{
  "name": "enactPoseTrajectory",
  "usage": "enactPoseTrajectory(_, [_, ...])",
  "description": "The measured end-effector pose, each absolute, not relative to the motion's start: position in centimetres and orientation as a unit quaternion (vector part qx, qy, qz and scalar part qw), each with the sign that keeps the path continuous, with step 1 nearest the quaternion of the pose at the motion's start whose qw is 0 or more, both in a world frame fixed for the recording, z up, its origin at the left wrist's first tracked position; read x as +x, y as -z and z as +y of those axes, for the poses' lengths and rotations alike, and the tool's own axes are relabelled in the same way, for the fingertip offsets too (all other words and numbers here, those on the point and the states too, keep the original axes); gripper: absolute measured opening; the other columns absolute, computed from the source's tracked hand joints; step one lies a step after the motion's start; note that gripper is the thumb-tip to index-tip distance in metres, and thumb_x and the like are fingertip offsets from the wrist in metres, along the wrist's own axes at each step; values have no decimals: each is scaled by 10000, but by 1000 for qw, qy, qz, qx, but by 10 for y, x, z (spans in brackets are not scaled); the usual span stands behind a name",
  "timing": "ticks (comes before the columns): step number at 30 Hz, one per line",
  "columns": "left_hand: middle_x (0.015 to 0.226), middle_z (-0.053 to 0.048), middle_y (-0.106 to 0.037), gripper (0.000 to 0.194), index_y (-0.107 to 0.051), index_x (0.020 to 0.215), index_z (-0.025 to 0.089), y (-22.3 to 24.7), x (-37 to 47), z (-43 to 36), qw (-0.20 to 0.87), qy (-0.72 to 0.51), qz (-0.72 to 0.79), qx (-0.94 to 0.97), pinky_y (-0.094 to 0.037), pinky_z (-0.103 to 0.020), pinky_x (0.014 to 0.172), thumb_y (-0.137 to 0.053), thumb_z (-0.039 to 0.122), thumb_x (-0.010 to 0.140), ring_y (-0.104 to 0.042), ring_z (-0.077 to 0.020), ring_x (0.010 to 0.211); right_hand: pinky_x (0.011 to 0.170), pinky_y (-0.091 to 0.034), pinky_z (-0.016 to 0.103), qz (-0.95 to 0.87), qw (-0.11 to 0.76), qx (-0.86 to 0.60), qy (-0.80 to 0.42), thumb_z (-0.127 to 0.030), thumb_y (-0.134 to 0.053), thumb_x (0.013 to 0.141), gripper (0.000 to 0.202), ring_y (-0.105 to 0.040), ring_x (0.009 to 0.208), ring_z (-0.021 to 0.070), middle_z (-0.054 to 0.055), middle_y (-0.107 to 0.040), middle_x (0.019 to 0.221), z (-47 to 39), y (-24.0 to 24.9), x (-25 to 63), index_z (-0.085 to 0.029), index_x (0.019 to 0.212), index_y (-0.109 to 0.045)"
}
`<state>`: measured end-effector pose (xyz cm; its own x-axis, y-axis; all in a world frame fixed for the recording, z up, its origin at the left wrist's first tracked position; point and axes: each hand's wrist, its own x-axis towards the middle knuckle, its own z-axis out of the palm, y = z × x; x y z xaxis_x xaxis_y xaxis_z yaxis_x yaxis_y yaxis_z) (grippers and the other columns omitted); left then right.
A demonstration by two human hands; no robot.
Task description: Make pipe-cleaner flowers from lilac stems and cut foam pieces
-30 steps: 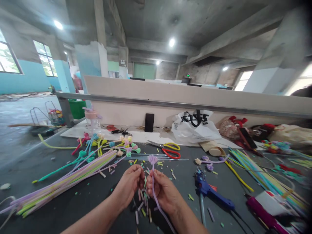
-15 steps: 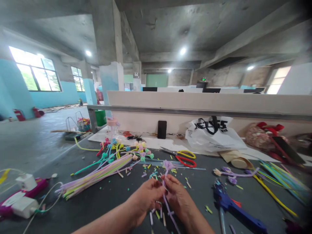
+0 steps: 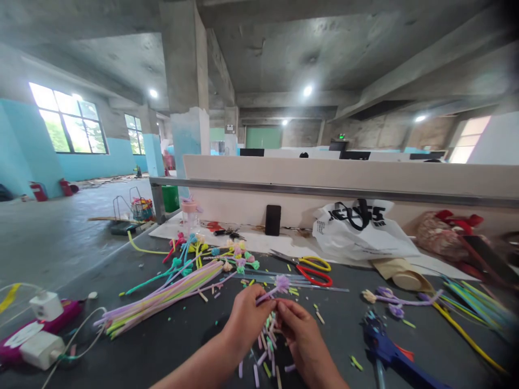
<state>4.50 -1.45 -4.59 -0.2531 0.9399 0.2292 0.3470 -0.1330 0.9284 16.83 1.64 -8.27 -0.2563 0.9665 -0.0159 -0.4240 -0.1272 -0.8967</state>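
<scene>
A light purple pipe-cleaner flower [image 3: 283,283] with a fluffy head tilts up to the right from my left hand [image 3: 250,314]. That hand is closed around its stem [image 3: 265,296]. My right hand [image 3: 299,328] is beside it, thumb and fingers pinched together near the left fingertips; what they hold, if anything, is hidden. Beneath the hands lies a pile of short cut pipe-cleaner pieces [image 3: 268,346], mostly purple, green and cream. Scissors [image 3: 310,270] with one yellow and one red handle rest just beyond the flower head.
Left are a bundle of long pipe cleaners [image 3: 166,294], several finished pipe-cleaner flowers [image 3: 194,251] and a power strip [image 3: 44,327]. A blue glue gun [image 3: 389,348], purple flowers [image 3: 393,300] and a tape roll [image 3: 407,280] lie right. A phone [image 3: 273,220] and white bag [image 3: 360,229] stand behind.
The flower's stem, earlier running down between both hands, now slants through my left hand. My right hand has come off the upper stem and sits lower. The view has shifted slightly.
</scene>
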Motion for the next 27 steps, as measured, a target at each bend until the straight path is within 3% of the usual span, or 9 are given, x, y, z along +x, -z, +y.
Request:
enactPoseTrajectory(8, [626, 15, -494, 118, -510, 563, 187, 60, 38, -15, 201, -515, 587, 592, -266, -242, 581, -572, 145, 654, -442, -147, 628, 481, -294, 207, -534, 493, -387, -568, -390, -755, 569, 284, -387, 492, 94, -48, -477, 506, 17, 81, 171, -158, 591, -593])
enactPoseTrajectory(18, [578, 28, -463, 168, -507, 530, 182, 52, 34, -20, 237, -512, 592, 575, -274, -232, 545, -637, 189, 636, -431, -134, 575, 428, -218, 194, -510, 490, -363, -607, -427, -726, 600, 336, -293, 440, 66, -77, -381, 477, 5, 81, 166, -170, 614, -510])
enactPoseTrajectory(24, [546, 48, -442, 137, -527, 589, 162, 44, 37, -25, 397, -521, 554, 513, -296, -201, 497, -660, 181, 616, -400, -95, 529, 430, -172, 194, -392, 499, -232, -738, -406, -711, 647, 306, -216, 422, 51, -87, -335, 486, -7, 73, 161, -180, 667, -505])
enactPoseTrajectory(27, [473, 91, -338, 215, -491, 657, 172, 41, 36, -26, 539, -558, 475, 416, -200, -170, 389, -656, 307, 679, -251, -42, 398, 430, -175, 201, -359, 512, -189, -757, -381, -683, 690, 261, -194, 401, 39, -85, -335, 503, -7, 63, 164, -176, 664, -525])
